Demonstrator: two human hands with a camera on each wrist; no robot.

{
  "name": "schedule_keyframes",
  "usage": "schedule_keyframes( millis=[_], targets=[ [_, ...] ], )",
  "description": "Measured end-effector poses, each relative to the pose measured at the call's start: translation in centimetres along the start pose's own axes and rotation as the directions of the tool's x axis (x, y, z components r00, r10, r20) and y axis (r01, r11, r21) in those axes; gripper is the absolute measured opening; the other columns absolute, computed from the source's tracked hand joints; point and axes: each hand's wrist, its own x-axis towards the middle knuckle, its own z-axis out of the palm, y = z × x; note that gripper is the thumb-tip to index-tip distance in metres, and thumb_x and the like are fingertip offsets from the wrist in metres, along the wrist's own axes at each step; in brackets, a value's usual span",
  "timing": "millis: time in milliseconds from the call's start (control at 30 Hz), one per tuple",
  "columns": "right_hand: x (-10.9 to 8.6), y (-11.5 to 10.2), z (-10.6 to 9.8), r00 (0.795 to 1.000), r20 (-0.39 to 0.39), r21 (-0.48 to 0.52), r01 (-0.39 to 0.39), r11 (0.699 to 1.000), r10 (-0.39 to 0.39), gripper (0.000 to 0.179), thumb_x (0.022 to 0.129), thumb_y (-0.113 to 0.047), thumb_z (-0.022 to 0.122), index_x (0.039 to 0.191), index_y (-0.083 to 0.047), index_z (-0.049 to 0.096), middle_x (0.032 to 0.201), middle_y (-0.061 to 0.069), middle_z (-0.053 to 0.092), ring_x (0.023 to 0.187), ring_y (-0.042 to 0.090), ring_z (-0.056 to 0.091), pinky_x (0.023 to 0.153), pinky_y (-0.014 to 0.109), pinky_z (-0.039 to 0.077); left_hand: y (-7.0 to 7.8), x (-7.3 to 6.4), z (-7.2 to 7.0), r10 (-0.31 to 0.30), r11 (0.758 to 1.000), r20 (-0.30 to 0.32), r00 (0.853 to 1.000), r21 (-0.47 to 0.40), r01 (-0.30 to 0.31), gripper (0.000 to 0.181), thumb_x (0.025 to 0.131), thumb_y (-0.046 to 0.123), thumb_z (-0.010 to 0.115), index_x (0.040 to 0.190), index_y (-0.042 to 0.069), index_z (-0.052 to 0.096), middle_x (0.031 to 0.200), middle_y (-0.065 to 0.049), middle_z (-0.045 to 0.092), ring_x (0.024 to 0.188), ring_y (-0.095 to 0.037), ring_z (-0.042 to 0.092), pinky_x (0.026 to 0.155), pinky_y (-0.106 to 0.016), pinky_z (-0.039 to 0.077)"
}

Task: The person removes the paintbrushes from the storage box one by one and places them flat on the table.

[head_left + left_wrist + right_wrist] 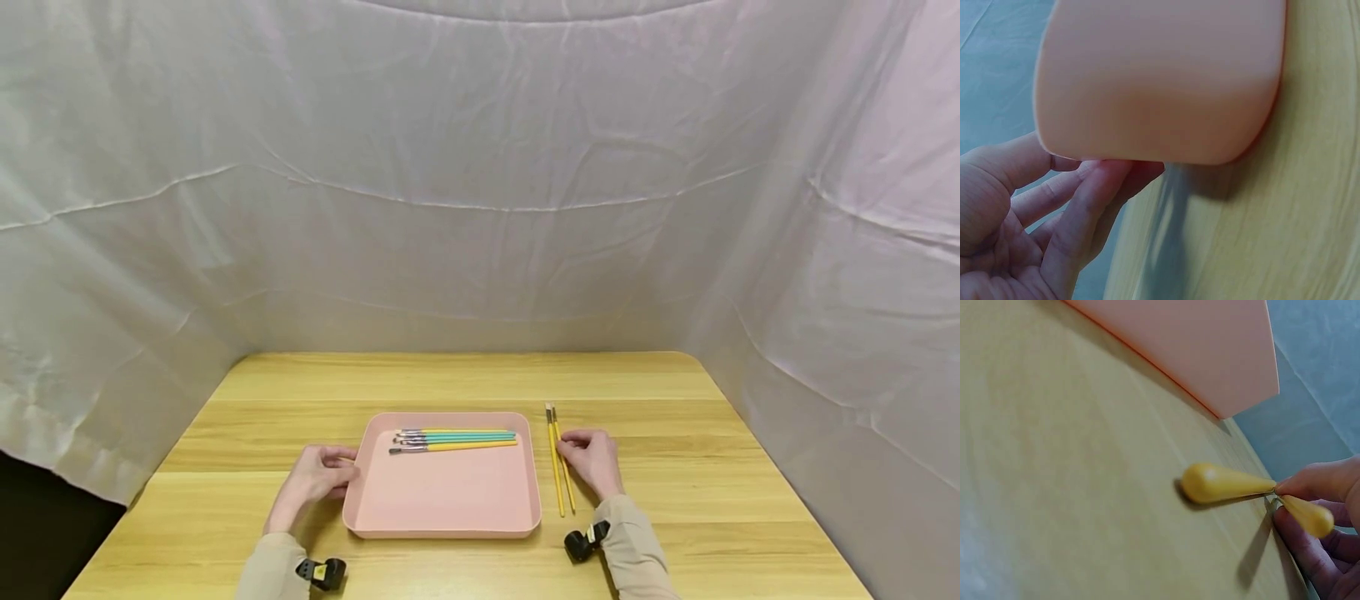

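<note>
A pink tray (450, 500) sits mid-table; several paintbrushes (471, 437) with yellow and teal handles lie across its far part, bristles to the left. My left hand (318, 479) is at the tray's left side, fingertips touching the outside of its wall, as the left wrist view also shows. To the right of the tray are two yellow paintbrushes, bristle ends pointing away. My right hand (592, 460) pinches the right-hand brush (567, 479) partway along its handle. The other brush (556, 475) lies close beside it, near the fingertips.
The light wooden table (720, 483) has rounded far corners. Grey-white cloth (480, 267) hangs behind it and along both sides. Small black wrist cameras (324, 573) are strapped on both sleeves.
</note>
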Motion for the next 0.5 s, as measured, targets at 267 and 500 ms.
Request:
schedule_keyframes(
  millis=[267, 500],
  targets=[
    [-0.12, 0.07, 0.31, 1.000, 0.005, 0.003, 0.011, 1.000, -0.011, 0.016, 0.080, -0.010, 0.076, 0.093, 0.000, 0.079, 0.077, 0.008, 0.076, 0.062, 0.002, 0.062, 0.061, 0.018, 0.053, -0.03, 0.01, 0.02, 0.001, 1.000, 0.000, 1.000, 0.001, -0.001, 0.042, 0.086, -0.004, 0.066, 0.124, -0.019, 0.058, 0.094, -0.022, 0.074, 0.077, -0.019, 0.071, 0.066, -0.033, 0.064],
    [-0.21, 0.04, 0.31, 1.000, 0.016, 0.029, -0.004, 1.000, 0.004, 0.017, 0.082, -0.008, 0.076, 0.096, 0.002, 0.079, 0.079, 0.011, 0.076, 0.062, 0.005, 0.065, 0.060, 0.020, 0.056, -0.08, 0.09, -0.02, 0.002, 1.000, 0.004, 1.000, -0.002, -0.002, 0.042, 0.086, -0.004, 0.067, 0.124, -0.020, 0.058, 0.093, -0.019, 0.074, 0.077, -0.019, 0.071, 0.066, -0.033, 0.064]
  ],
)
